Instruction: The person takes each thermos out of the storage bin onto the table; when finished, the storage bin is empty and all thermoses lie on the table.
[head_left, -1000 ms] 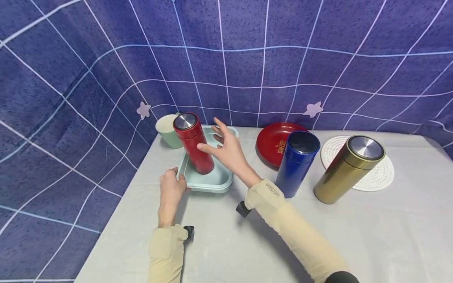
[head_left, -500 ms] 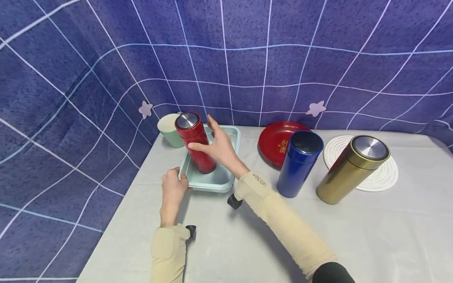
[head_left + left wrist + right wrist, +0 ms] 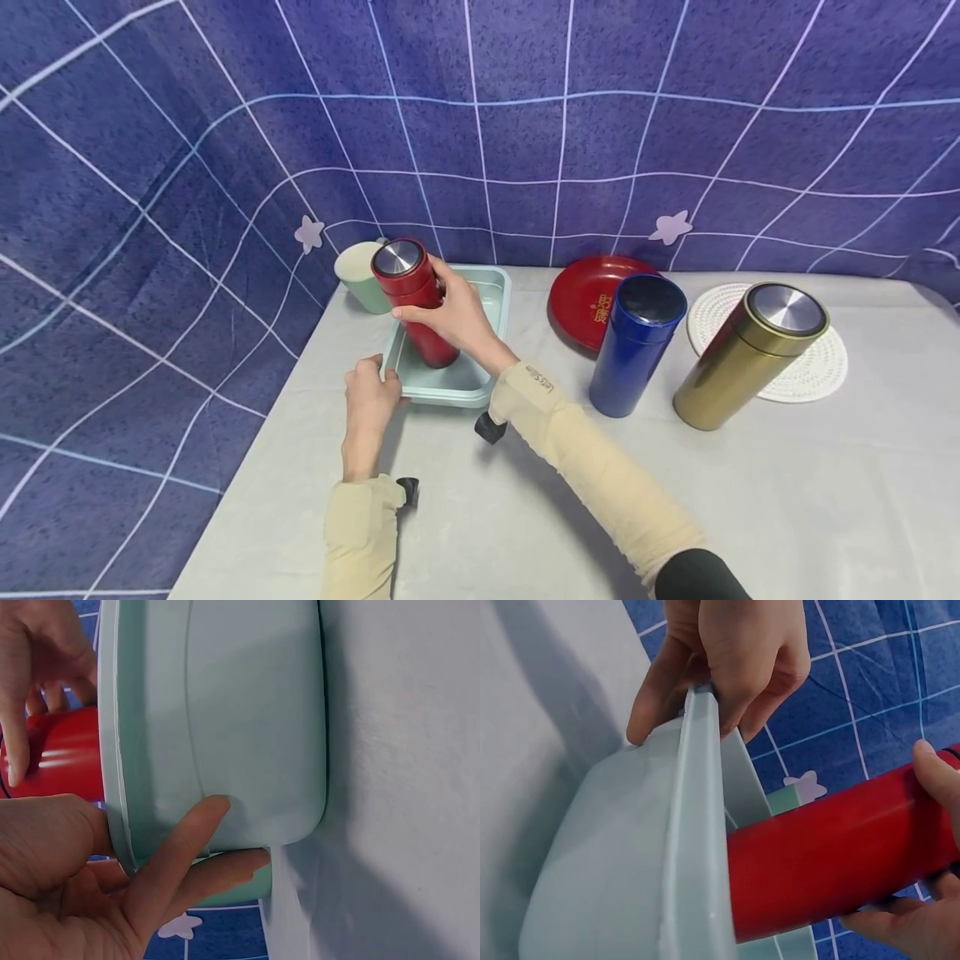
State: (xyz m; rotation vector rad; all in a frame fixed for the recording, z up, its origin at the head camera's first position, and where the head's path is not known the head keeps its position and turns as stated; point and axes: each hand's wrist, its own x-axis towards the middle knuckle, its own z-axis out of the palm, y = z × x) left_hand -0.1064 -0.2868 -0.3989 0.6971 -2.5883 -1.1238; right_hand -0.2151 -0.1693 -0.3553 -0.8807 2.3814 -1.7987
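Note:
A red thermos (image 3: 420, 308) with a silver-topped lid stands inside a pale mint plastic box (image 3: 450, 395). My right hand (image 3: 459, 315) grips the thermos near its upper part, thumb on the near side and fingers round the far side; the right wrist view shows the thumb and fingers (image 3: 900, 930) against the red body. With my left hand (image 3: 370, 395) I hold the box's near left corner, thumb at the rim. In the left wrist view, fingers (image 3: 180, 855) of that hand lie along the box's outer wall.
Behind the box stands a light green mug (image 3: 363, 279). To the right are a red plate (image 3: 573, 304), a blue thermos (image 3: 633, 350), a gold thermos (image 3: 738, 367) and a white round woven mat (image 3: 806, 375). A blue gridded curtain (image 3: 525, 142) borders the table (image 3: 465, 500).
My right hand has moved left, and its fingers have closed round the red thermos. The left hand keeps its hold on the box corner.

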